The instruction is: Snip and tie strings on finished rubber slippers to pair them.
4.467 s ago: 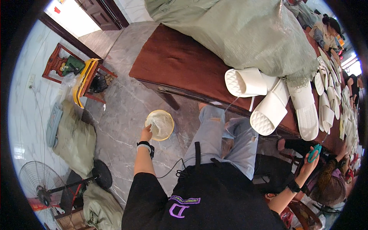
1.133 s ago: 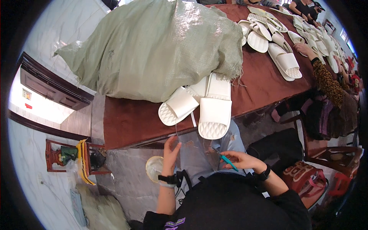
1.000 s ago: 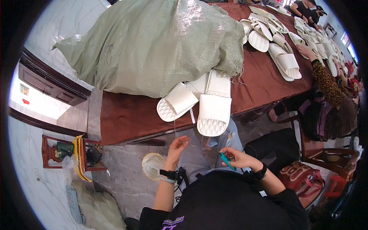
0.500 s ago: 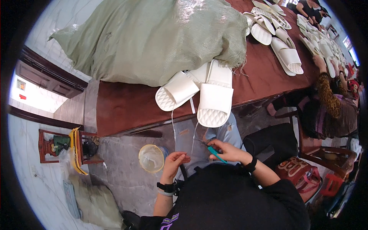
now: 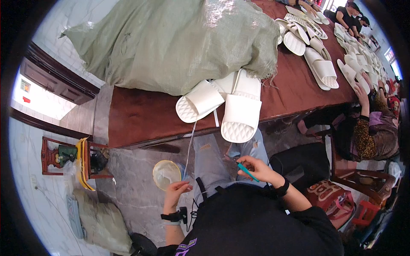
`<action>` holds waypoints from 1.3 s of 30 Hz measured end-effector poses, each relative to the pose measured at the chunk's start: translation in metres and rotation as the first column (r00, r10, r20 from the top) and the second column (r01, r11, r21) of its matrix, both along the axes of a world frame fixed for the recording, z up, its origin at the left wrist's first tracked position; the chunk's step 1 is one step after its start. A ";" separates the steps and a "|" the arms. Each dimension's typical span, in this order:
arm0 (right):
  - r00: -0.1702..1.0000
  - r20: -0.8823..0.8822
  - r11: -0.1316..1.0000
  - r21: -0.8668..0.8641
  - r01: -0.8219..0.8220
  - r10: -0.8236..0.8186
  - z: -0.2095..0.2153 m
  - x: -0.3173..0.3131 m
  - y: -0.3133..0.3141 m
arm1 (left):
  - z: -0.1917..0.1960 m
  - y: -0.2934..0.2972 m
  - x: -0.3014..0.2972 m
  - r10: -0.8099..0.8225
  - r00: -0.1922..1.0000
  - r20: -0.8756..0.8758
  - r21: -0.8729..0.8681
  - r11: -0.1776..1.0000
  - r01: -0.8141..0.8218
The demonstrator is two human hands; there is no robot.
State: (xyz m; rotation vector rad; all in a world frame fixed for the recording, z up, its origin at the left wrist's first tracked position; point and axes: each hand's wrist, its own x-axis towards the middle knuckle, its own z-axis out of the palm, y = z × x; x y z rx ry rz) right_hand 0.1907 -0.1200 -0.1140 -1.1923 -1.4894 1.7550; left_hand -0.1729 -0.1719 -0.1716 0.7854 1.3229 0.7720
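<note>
One bare left hand (image 5: pixel 176 192): from afar, I am seeing it pinching a thin, whitish strand (image 5: pixel 189 148) running down from one white, quilt-soled slipper (image 5: pixel 205 99). One bare right hand (image 5: pixel 260 170): gripping teal-handled snips (image 5: pixel 247 172). That slipper is lying on the brown, cloth-covered tabletop (image 5: pixel 132 123), just beside a pale-green woven sack (image 5: pixel 179 47) and a second white slipper (image 5: pixel 242 111).
</note>
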 end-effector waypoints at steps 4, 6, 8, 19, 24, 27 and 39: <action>0.997 0.019 0.994 -0.082 0.075 -0.074 0.012 0.009 0.006 | -0.035 -0.035 -0.070 0.077 0.989 -0.124 -0.082 0.993 -0.088; 0.992 0.006 0.989 -0.079 0.128 -0.128 0.011 0.014 0.008 | -0.065 -0.065 -0.104 0.217 0.962 -0.165 -0.211 0.945 -0.249; 0.993 -0.010 0.991 -0.063 0.119 -0.119 0.011 0.019 0.010 | -0.098 -0.111 -0.130 0.350 0.909 -0.227 -0.289 0.867 -0.406; 0.980 -0.047 0.980 -0.044 0.193 -0.195 0.006 0.024 0.016 | -0.098 -0.116 -0.158 0.711 0.693 -0.116 -0.083 0.688 -0.721; 0.976 -0.060 0.978 -0.030 0.206 -0.207 0.009 0.021 0.014 | -0.077 -0.082 -0.168 0.739 0.668 -0.088 -0.033 0.668 -0.744; 0.972 -0.045 0.973 -0.018 0.229 -0.229 0.011 0.022 0.010 | -0.070 -0.068 -0.178 0.714 0.697 -0.065 -0.008 0.698 -0.716; 0.964 0.006 0.963 -0.036 0.267 -0.267 0.016 0.029 0.006 | -0.069 -0.036 -0.199 0.682 0.710 -0.177 0.015 0.723 -0.691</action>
